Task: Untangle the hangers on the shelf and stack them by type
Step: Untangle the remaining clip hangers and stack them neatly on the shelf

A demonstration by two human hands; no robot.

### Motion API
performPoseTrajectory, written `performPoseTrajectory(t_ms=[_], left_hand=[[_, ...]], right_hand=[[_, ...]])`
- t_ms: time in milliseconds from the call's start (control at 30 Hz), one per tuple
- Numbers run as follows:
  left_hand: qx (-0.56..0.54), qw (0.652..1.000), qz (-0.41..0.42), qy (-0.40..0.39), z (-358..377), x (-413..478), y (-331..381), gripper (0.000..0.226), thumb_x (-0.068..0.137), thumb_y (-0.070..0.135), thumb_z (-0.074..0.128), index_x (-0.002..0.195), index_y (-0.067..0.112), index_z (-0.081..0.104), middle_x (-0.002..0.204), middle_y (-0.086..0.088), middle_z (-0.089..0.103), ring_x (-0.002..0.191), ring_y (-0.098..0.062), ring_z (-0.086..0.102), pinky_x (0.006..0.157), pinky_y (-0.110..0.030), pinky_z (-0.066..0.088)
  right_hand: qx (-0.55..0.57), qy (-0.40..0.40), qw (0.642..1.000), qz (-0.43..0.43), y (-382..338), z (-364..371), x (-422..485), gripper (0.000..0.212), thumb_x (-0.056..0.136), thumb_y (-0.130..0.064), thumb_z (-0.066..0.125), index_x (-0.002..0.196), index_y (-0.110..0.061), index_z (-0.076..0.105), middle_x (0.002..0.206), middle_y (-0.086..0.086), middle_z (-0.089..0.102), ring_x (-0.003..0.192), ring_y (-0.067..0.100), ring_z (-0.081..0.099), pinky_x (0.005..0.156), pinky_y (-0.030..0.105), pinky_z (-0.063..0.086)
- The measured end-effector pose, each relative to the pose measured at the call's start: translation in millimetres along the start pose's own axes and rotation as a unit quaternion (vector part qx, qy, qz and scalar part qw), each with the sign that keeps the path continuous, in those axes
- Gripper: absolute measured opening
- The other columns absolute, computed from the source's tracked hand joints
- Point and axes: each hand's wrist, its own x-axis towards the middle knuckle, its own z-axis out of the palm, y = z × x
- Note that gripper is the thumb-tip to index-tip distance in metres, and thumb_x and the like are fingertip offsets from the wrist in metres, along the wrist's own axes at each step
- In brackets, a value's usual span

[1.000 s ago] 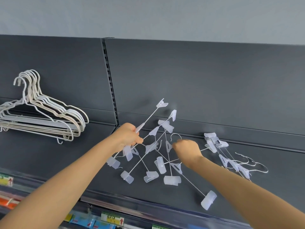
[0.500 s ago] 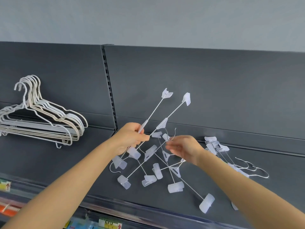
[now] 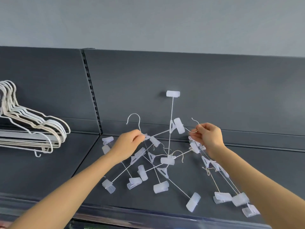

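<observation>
A tangle of wire clip hangers [image 3: 155, 164] with translucent plastic clips lies on the dark grey shelf [image 3: 49, 172]. My left hand [image 3: 127, 144] pinches one clip hanger at the base of its hook, lifting it. My right hand [image 3: 208, 136] pinches the wire hook of another clip hanger, whose bar stands upright with a clip [image 3: 173, 93] at the top. Under my right forearm, several more clip hangers [image 3: 231, 194] lie side by side. A stack of white and beige wire shirt hangers [image 3: 31, 136] rests at the left.
The shelf's grey back panel [image 3: 214, 90] rises behind the hangers, with a slotted upright [image 3: 92, 96] left of centre. The shelf's front edge rail [image 3: 132, 217] runs along the bottom. Bare shelf shows between the shirt hangers and the tangle.
Both hands have risen and moved apart. One hanger's bar has swung upright with a clip high against the back panel. My right hand has shifted right and now pinches a hook.
</observation>
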Motion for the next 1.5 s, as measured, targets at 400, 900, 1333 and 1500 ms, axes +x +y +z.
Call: performPoseTrajectory(t_ms=[400,900,1333,1500], left_hand=[[0.349,0.87,0.348,-0.03,19,13,32,0.024,0.096,0.031,0.047,0.092,0.014,0.063,0.112,0.002,0.057,0.105,-0.02,0.05,0.092,-0.032,0.041],[0.408,0.857,0.312,-0.052,15,10,39,0.029,0.097,0.038,0.045,0.094,0.013,0.061,0.095,-0.004,0.058,0.083,-0.028,0.062,0.078,-0.035,0.047],[0.2,0.945,0.238,-0.098,50,27,68,0.037,0.089,0.05,0.052,0.084,0.023,0.026,0.077,0.01,0.062,0.071,-0.03,0.057,0.058,-0.035,0.042],[0.138,0.947,0.247,-0.151,82,40,92,0.039,0.088,0.049,0.056,0.083,0.024,0.027,0.063,0.018,0.05,0.062,-0.023,0.05,0.049,-0.028,0.033]], right_hand=[[0.051,-0.131,0.99,-0.027,-27,20,-11,0.017,0.092,-0.003,0.055,0.078,0.001,0.063,0.075,0.016,0.069,0.073,0.028,0.072,0.065,0.026,0.059],[-0.178,-0.32,0.922,-0.124,-65,56,-15,0.016,0.092,-0.007,0.057,0.081,-0.009,0.069,0.067,0.008,0.065,0.058,0.013,0.064,0.063,0.024,0.059],[-0.394,-0.379,0.835,-0.052,-43,-15,-31,0.023,0.087,-0.009,0.054,0.1,-0.022,0.068,0.091,-0.004,0.071,0.079,0.01,0.065,0.08,0.026,0.056],[-0.502,-0.3,0.804,-0.11,-28,-47,-45,0.01,0.078,-0.019,0.064,0.068,-0.018,0.063,0.059,-0.006,0.053,0.053,0.009,0.041,0.052,0.017,0.037]])
